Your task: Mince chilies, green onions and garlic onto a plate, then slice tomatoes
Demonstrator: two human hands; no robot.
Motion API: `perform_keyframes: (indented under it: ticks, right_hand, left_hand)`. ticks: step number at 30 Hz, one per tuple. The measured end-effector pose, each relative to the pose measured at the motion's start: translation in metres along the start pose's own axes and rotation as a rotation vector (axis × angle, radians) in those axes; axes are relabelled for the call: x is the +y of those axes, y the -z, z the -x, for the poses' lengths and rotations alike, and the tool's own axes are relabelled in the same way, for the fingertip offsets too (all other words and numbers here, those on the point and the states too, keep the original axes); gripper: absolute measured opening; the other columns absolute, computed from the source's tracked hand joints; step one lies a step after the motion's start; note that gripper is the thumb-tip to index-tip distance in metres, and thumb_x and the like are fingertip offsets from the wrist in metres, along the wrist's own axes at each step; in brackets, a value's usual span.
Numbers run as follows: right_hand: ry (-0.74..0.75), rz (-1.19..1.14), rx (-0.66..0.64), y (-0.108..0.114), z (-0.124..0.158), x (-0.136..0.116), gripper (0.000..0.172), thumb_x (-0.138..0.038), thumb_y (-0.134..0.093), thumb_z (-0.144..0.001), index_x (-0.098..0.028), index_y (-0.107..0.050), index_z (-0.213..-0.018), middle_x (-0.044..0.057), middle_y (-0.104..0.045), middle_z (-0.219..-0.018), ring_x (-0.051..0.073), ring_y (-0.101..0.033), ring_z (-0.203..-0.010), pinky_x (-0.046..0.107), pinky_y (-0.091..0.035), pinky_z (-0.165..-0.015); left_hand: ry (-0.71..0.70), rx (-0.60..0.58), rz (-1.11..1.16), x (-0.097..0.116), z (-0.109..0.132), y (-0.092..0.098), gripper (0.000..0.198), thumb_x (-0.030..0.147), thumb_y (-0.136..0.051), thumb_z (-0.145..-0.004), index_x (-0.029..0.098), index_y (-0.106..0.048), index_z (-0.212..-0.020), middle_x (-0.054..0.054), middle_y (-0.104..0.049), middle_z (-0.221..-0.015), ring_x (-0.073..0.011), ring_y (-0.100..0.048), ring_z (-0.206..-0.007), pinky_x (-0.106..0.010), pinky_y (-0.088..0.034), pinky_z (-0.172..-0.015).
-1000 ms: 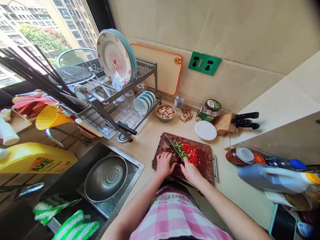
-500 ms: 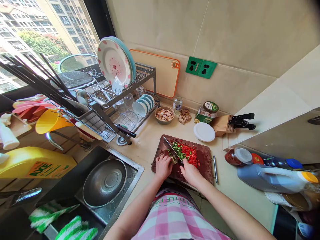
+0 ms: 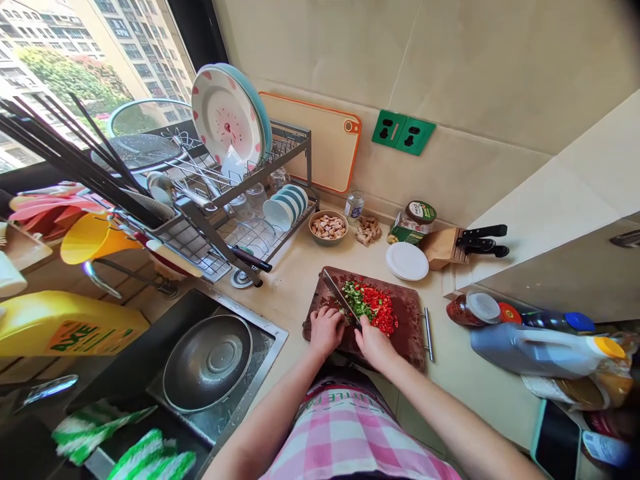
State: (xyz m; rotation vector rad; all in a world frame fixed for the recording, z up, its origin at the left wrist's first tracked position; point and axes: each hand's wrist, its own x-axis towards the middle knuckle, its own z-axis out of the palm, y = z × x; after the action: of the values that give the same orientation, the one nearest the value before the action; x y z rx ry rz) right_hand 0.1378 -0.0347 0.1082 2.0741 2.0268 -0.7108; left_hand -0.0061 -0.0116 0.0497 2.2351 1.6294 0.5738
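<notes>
On the dark red-brown cutting board, my right hand grips a kitchen knife by its handle. The blade points away from me and to the left. My left hand rests on the board just left of the blade, fingers curled down; whatever is under the fingertips is mostly hidden. Chopped green pieces lie along the right side of the blade. Beside them spreads a heap of chopped red pepper.
Behind the board stand a bowl of garlic cloves, ginger, a white plate and a knife block. A dish rack and a sink holding a black pan are at left. Bottles line the right.
The view has shifted slightly. My right hand and the knife have moved a little left along with my left hand, and the blade stays beside my left fingers.
</notes>
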Motion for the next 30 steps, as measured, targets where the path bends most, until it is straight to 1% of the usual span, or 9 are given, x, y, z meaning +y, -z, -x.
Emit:
perform_keyframes:
  ticks: [2,6,9,11,15,17,23,27,30]
  right_hand:
    - [0.027,-0.006,0.0,-0.001,0.0,0.001,0.024,-0.028,-0.037,-0.091,-0.017,-0.04,-0.112,0.012,-0.068,-0.088,0.022,-0.065,-0.083,0.027,-0.042,-0.065]
    - [-0.01,-0.003,-0.003,-0.01,0.004,0.002,0.025,-0.026,-0.033,-0.092,-0.015,-0.041,-0.112,0.013,-0.068,-0.085,0.022,-0.066,-0.079,0.027,-0.042,-0.062]
    - [-0.007,-0.006,0.003,-0.011,0.004,0.003,0.026,-0.026,-0.032,-0.092,-0.014,-0.041,-0.113,0.013,-0.068,-0.087,0.022,-0.066,-0.081,0.027,-0.041,-0.063]
    - [0.013,-0.016,0.002,-0.005,0.0,0.005,0.026,-0.027,-0.034,-0.091,-0.014,-0.042,-0.112,0.013,-0.068,-0.087,0.022,-0.065,-0.083,0.027,-0.041,-0.064]
    - [0.063,-0.037,0.0,0.015,-0.006,0.012,0.025,-0.027,-0.037,-0.089,-0.016,-0.042,-0.111,0.013,-0.068,-0.091,0.023,-0.065,-0.085,0.027,-0.041,-0.065]
    - [0.079,-0.039,-0.004,0.019,-0.005,0.013,0.025,-0.028,-0.038,-0.088,-0.016,-0.043,-0.109,0.013,-0.068,-0.091,0.023,-0.065,-0.084,0.027,-0.041,-0.064]
    - [-0.002,0.008,-0.015,0.004,0.005,0.008,0.027,-0.026,-0.035,-0.09,-0.015,-0.042,-0.113,0.013,-0.069,-0.086,0.023,-0.066,-0.08,0.027,-0.041,-0.062]
    - [0.032,0.0,0.002,0.006,0.002,0.01,0.025,-0.029,-0.038,-0.09,-0.018,-0.043,-0.112,0.012,-0.068,-0.091,0.023,-0.065,-0.085,0.027,-0.042,-0.065]
    - [0.016,0.0,0.005,0.006,0.0,0.009,0.025,-0.027,-0.038,-0.09,-0.016,-0.043,-0.112,0.013,-0.068,-0.089,0.024,-0.066,-0.083,0.028,-0.043,-0.064]
  left_hand:
    - [0.013,0.001,0.003,0.0,-0.001,0.0,0.007,0.025,-0.052,-0.08,0.023,-0.059,-0.083,-0.004,-0.064,-0.091,-0.0225,-0.048,-0.099,-0.039,-0.031,-0.081]
    - [0.023,-0.002,0.006,-0.002,0.0,0.0,0.007,0.026,-0.055,-0.079,0.023,-0.057,-0.084,-0.004,-0.063,-0.091,-0.023,-0.048,-0.099,-0.039,-0.032,-0.081]
    - [-0.025,0.021,0.009,-0.005,0.005,0.001,0.025,0.032,-0.061,-0.074,0.023,-0.054,-0.097,-0.005,-0.061,-0.104,-0.0245,-0.046,-0.105,-0.039,-0.032,-0.084]
    - [-0.064,0.021,-0.001,-0.007,0.009,0.0,0.035,0.033,-0.063,-0.072,0.022,-0.052,-0.103,-0.006,-0.057,-0.111,-0.0254,-0.044,-0.107,-0.04,-0.032,-0.085]
    - [-0.063,0.002,-0.051,-0.008,0.008,-0.007,0.022,0.027,-0.058,-0.075,0.021,-0.053,-0.096,-0.006,-0.058,-0.106,-0.0242,-0.046,-0.104,-0.039,-0.031,-0.085]
    - [-0.047,0.005,-0.06,-0.007,0.004,-0.011,0.016,0.027,-0.056,-0.077,0.021,-0.053,-0.092,-0.005,-0.059,-0.103,-0.0234,-0.047,-0.102,-0.039,-0.031,-0.085]
    - [-0.021,0.025,-0.04,-0.006,-0.007,-0.014,0.009,0.025,-0.054,-0.079,0.022,-0.055,-0.087,-0.003,-0.062,-0.098,-0.0228,-0.048,-0.103,-0.038,-0.031,-0.082]
    - [-0.03,0.015,-0.033,-0.005,-0.01,-0.011,0.009,0.026,-0.056,-0.078,0.023,-0.056,-0.086,-0.003,-0.062,-0.095,-0.0232,-0.048,-0.102,-0.038,-0.031,-0.081]
    - [-0.017,0.022,-0.025,-0.005,-0.01,-0.009,0.007,0.026,-0.055,-0.079,0.023,-0.057,-0.084,-0.002,-0.063,-0.094,-0.0231,-0.047,-0.102,-0.038,-0.03,-0.082]
